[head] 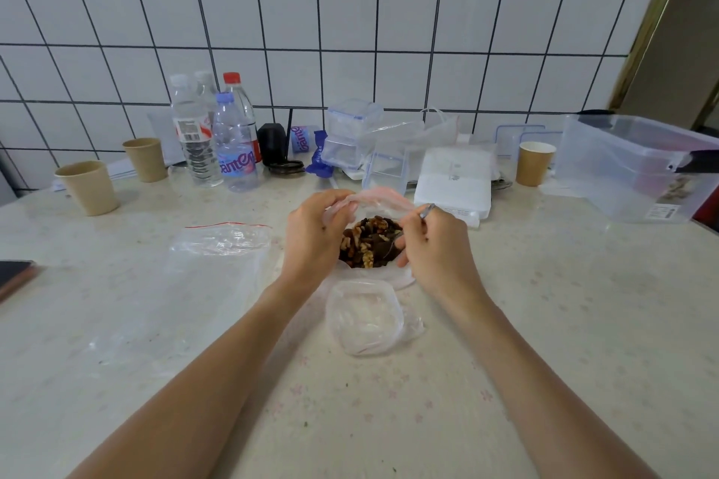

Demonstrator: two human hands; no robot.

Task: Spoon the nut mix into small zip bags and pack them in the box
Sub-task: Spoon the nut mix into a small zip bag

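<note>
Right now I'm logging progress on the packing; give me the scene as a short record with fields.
left hand: holds the bag rim open
right hand: grips the spoon, tip in the nut mix
small bag: open, holds no nuts, nearer the person
box: far right, contents unclear

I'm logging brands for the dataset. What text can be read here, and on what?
"Ganten", partly legible, on the blue-labelled bottle.
The same brand, sideways and partly cut off, on the small blue label behind.
Barcode label on the clear bottle: unreadable.
Sticker on the big box: unreadable.
</note>
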